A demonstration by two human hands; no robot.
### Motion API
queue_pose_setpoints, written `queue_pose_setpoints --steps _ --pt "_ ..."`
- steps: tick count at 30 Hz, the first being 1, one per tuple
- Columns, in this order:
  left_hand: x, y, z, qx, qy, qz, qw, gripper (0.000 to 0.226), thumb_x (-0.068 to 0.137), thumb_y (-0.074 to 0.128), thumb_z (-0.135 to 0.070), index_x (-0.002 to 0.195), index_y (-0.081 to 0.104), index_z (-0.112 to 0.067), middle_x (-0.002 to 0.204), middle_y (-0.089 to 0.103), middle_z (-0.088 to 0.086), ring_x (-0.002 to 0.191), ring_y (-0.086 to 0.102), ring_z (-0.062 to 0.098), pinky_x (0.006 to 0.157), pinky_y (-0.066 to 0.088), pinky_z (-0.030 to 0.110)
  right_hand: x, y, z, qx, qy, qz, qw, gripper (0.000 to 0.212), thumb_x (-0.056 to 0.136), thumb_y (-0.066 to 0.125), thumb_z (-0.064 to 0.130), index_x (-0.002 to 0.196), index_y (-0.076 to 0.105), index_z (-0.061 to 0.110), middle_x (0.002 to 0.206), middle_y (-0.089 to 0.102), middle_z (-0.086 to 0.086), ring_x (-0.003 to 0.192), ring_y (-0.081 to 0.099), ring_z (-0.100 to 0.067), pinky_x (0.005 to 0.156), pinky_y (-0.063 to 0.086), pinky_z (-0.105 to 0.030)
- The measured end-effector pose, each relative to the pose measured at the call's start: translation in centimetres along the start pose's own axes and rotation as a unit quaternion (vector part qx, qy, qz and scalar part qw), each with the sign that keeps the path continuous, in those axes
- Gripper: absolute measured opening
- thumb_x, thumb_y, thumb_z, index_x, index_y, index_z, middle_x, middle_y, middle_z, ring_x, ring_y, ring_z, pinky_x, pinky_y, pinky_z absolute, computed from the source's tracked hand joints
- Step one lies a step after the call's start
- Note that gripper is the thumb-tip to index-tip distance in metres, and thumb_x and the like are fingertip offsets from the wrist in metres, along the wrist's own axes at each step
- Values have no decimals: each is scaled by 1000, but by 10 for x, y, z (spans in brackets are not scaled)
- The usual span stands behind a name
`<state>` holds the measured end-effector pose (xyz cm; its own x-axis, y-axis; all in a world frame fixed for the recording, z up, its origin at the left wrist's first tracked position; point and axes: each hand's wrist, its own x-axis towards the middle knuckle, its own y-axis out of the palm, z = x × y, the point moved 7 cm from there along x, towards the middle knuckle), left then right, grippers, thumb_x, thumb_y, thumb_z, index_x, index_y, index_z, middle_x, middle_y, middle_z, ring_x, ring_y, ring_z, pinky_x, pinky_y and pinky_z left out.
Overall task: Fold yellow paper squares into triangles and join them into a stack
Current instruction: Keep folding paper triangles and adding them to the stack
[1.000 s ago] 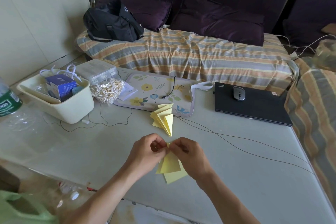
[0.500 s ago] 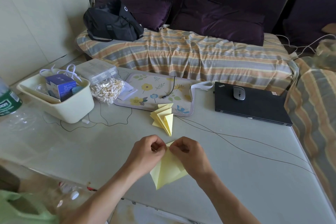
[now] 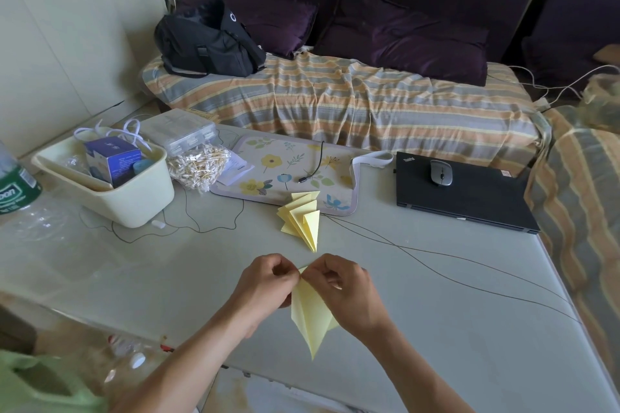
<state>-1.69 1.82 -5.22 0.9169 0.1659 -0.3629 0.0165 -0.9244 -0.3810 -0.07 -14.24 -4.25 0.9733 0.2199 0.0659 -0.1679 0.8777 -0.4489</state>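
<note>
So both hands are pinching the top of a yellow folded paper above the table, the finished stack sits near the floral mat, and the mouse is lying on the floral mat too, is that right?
Not quite. In the head view the mouse lies on the closed black laptop, not on the floral mat. The rest holds: the left hand and right hand pinch the top of the yellow folded paper, and the finished stack sits at the mat's near edge.

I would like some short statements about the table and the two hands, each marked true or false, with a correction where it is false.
1. Both hands pinch the top of the yellow folded paper: left hand, right hand. True.
2. The stack of joined triangles lies inside the cream bin. False: it lies on the table, partly on the floral mat.
3. A mouse rests on the closed laptop. True.
4. The laptop is open. False: its lid is shut.
5. A black bag sits on the striped sofa cover. True.
</note>
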Motion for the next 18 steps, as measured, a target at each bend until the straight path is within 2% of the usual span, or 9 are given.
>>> queue_pose_setpoints --steps 5,9,12,15,18 --pt "2 4 1 -30 2 20 999 15 90 59 -16 86 73 -15 88 76 5 86 74 22 74 64 30 1 0 -2 -4 13 6 1000 9 88 72 13 84 73 20 82 73 13 81 69 -6 73 52 -14" --pt "1 7 -4 -41 8 39 998 19 92 56 -12 88 74 -15 86 76 5 79 75 16 71 61 25 2 -1 -7 5 40 -2 999 10 84 76 12 82 70 20 79 72 8 76 67 -6 69 51 -15" --pt "0 9 -5 -51 10 52 997 23 94 53 -9 88 75 -14 85 76 7 75 75 15 75 62 28 2 -4 -11 11 66 -18 998 14 80 78 14 80 67 23 78 71 5 72 65 -6 66 49 -14" --pt "0 10 -5 -41 22 64 997 19 93 57 -6 90 74 -15 91 75 9 77 75 15 80 63 29 3 -5 -15 23 88 -23 996 15 77 81 20 79 68 26 78 71 3 72 66 -9 67 53 -22" --pt "0 9 -6 -36 30 62 997 10 93 67 -9 92 74 -15 94 75 10 78 77 16 76 61 22 2 -6 -15 30 89 -23 995 16 75 83 19 78 69 27 77 72 3 73 68 -11 71 55 -29"
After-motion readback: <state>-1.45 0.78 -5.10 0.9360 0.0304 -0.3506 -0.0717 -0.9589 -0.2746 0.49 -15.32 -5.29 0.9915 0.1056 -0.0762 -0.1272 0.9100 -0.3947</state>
